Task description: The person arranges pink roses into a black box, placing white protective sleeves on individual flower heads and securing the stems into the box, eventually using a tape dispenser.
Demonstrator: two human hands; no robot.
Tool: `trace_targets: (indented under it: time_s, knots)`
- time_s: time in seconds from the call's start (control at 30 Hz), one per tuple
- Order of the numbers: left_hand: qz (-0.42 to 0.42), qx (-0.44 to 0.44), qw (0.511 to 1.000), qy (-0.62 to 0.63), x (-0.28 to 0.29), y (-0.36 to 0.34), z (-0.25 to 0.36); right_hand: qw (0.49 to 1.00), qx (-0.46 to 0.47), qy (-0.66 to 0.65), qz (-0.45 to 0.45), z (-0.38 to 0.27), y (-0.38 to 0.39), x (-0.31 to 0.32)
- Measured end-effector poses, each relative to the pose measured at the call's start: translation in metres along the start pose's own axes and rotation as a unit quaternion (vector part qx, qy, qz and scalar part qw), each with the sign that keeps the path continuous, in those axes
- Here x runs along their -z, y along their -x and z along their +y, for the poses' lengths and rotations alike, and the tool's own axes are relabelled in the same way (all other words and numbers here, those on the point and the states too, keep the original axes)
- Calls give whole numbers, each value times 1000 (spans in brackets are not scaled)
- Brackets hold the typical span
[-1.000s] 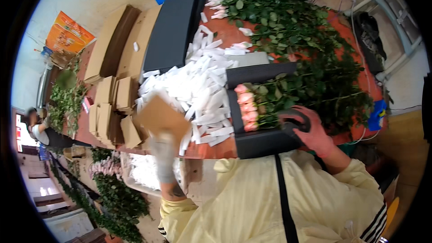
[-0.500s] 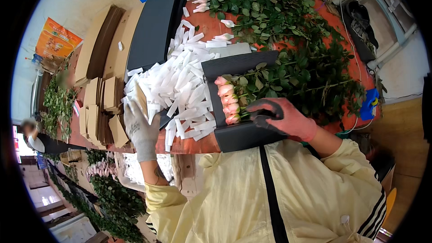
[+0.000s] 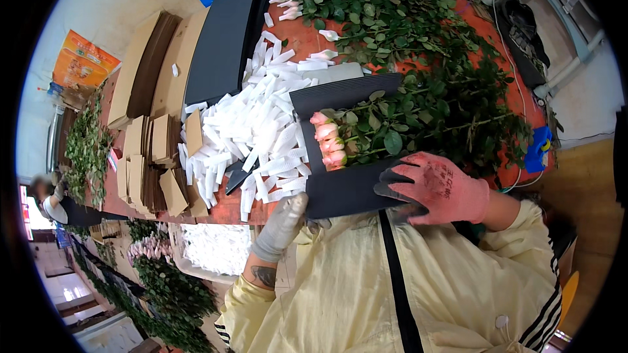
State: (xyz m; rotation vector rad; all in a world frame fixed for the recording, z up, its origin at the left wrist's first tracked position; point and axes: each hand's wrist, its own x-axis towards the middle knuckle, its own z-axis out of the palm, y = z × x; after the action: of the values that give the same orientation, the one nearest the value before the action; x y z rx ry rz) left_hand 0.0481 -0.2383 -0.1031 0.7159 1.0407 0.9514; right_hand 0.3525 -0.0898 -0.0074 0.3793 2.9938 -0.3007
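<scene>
Right grip point(image 3: 439, 189) splayed over black wrapper's point(image 3: 347, 191) near flap; left grip point(image 3: 280, 227) at corner, closure unclear. Pink roses point(image 3: 329, 140) lie inside, on tabletop point(image 3: 302, 34); hard flap pressure could bruise blooms.

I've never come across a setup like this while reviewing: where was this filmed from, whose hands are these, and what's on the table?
There is no machine here: a person works with two gloved hands. The view comes from a wide fisheye camera on the person's head, looking down, so straight edges bend near the rim.

On the red table lie a heap of white strip-like pieces, cardboard stacks, a dark stack and leafy stems. In front, pink roses lie on a black sheet, heads toward the left.

The left hand, in a pale glove, is at the sheet's near left corner. The right hand, in a pink glove with dark fingers, touches its near flap. How firmly either grips is unclear.
</scene>
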Motion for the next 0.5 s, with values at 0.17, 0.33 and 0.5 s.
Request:
trace_targets:
  time_s: [0.17, 0.33, 0.5]
  knots:
    - [45, -14, 999, -7, 6, -11, -5, 998, -17, -49, -20, 32, -23, 28]
    - [33, -66, 996, 59, 4, -18, -11, 939, 16, -328, -102, 74, -44, 33]
    - [182, -71, 906, -375, -6, -6, 12, 977, -143, 13, 156, 86, -62, 9]
